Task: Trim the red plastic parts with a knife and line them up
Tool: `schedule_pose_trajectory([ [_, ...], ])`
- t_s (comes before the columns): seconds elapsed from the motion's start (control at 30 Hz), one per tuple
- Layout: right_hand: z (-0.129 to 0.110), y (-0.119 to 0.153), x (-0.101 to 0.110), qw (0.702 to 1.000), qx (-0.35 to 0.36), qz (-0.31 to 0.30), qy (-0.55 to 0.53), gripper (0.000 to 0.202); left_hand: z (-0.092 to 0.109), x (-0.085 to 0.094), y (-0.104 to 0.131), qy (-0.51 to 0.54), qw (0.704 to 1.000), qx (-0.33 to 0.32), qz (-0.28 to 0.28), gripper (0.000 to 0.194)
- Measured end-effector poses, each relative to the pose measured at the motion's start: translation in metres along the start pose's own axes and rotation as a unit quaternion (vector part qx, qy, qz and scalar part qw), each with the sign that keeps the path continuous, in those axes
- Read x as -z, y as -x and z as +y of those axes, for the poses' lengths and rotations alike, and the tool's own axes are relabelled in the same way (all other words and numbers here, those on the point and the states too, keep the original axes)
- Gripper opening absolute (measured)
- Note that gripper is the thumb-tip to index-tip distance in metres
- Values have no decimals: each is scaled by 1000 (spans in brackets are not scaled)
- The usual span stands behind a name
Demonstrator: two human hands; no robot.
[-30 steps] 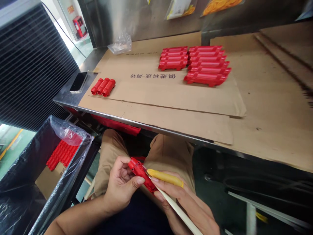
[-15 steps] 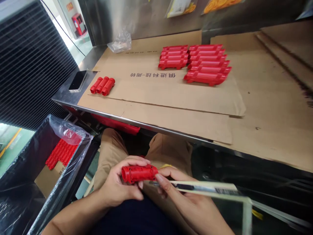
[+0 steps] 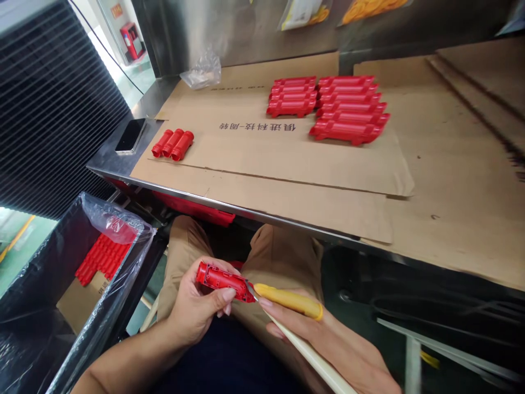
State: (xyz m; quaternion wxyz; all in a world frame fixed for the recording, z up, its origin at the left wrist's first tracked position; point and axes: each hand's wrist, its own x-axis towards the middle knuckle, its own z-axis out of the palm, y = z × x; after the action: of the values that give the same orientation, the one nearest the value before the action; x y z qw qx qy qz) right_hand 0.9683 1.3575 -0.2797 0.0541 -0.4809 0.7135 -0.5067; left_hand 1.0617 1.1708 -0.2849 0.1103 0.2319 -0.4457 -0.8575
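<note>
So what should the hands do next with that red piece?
Probably draw the yellow-handled knife along the red part's edge. The left hand holds the part over the lap, and the right hand has the blade tip at its end.

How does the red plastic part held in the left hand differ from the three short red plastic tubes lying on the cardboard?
The red plastic part is gripped in the left hand over the lap; the three short red plastic tubes lie untouched on the cardboard. The held part is alone and shows a recessed, ribbed side; the tubes lie side by side, smooth and round. Both are the same bright red plastic.
</note>
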Motion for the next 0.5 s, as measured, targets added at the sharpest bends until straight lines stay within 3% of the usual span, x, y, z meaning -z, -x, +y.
schedule_pose_trajectory([
  [0.2, 3, 2, -3, 999, 27, 7, 33, 63, -1, 0, 0, 0, 1000, -9, 0, 40],
  [0.5, 2, 6, -5, 997, 41, 31, 64, 51, -5, 2, -1, 29, 999, -23, -23, 33],
])
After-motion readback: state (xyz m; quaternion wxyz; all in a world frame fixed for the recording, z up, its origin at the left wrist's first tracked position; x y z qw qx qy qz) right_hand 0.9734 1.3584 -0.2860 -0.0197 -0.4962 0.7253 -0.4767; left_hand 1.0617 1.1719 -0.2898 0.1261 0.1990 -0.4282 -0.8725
